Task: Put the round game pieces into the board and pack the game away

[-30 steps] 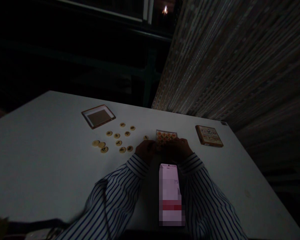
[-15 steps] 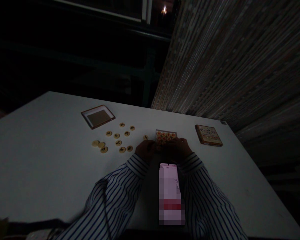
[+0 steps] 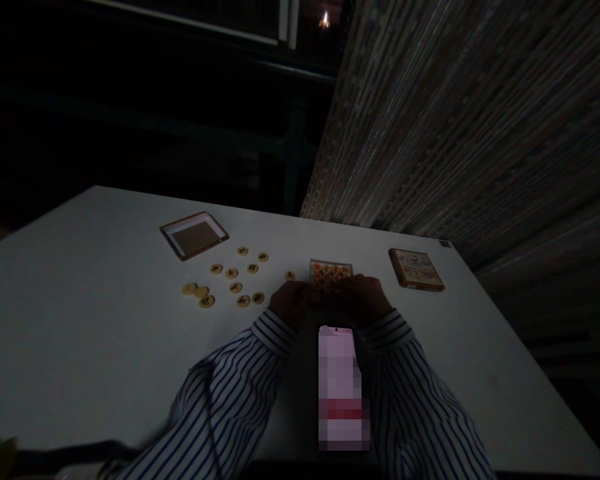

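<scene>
A small clear-edged tray (image 3: 351, 267) holds rows of round xiangqi pieces (image 3: 330, 269) with red characters. At its left edge my left hand (image 3: 291, 304) is closed, fingers curled against the rim. Over the near right part of the tray lies my right hand (image 3: 364, 299), its fingers bent inward and lost in dark shadow; whether it holds a piece is hidden. Just beyond my left hand rests a single piece with a black character (image 3: 291, 275). More loose black-character pieces (image 3: 236, 288) are scattered to the left, a few showing blank faces.
On the white table (image 3: 105, 320), an open box lid (image 3: 195, 236) lies at the back left. A printed box (image 3: 417, 269) is at the right. A lit phone (image 3: 340, 387) sits between my forearms. Beyond the far edge hangs a string curtain (image 3: 430, 120).
My right hand has shifted very slightly right over the tray. The view has tilted a little; the left hand, tray and loose pieces otherwise keep their places.
</scene>
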{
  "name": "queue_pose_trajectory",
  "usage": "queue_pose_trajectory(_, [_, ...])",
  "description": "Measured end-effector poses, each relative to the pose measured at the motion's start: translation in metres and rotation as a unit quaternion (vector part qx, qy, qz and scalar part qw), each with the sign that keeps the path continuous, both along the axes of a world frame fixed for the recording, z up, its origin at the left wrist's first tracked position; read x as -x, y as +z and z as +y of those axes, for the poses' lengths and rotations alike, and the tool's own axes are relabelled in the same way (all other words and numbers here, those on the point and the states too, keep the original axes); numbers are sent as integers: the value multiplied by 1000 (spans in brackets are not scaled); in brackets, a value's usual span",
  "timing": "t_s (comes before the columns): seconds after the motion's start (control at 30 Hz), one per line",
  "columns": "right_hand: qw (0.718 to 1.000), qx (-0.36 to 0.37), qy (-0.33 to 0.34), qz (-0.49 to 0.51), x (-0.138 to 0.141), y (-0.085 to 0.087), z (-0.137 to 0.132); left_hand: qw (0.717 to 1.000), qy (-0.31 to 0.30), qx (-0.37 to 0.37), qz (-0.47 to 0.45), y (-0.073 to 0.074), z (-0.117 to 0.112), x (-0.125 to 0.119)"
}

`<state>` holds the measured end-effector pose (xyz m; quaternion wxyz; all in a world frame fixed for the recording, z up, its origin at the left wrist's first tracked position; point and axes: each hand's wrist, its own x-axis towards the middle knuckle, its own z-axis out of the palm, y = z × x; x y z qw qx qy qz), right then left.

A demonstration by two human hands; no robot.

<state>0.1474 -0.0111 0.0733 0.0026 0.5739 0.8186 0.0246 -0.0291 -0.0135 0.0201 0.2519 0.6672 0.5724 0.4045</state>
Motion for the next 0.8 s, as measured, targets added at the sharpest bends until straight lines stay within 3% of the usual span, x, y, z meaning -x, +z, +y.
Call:
queue_pose_trajectory(0.3, [979,-73,-64,181,-53,-23,-14,999,-24,-27,21,-4,-2,-3])
queue_pose_trajectory(0.6, [948,56,-109,292,-58,-40,-23,996,-59,-36,56,-7,-4,-6])
queue_pose_trajectory(0.8, [949,86,-117,278,-52,-42,-19,994,-89,-37,55,-18,-1,-5])
